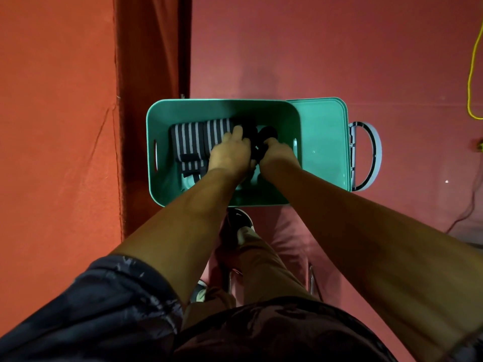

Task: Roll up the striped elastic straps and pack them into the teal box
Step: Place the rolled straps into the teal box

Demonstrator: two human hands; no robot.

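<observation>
Two rolled straps [188, 142] lie side by side at the box [167, 186] left wall, stripes running near-to-far. The left hand [230, 154] and right hand [277, 155] each have their grip clamped on a dark roll [269, 133].

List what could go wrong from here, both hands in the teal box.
1. The left striped roll has a loose tail trailing toward the near wall of the teal box; it may unwind.
2. The left hand lies against the second striped roll; a nudge could loosen it.
3. The dark bundle sits in shadow, so the right hand may fumble it; its grip is hidden.
</observation>
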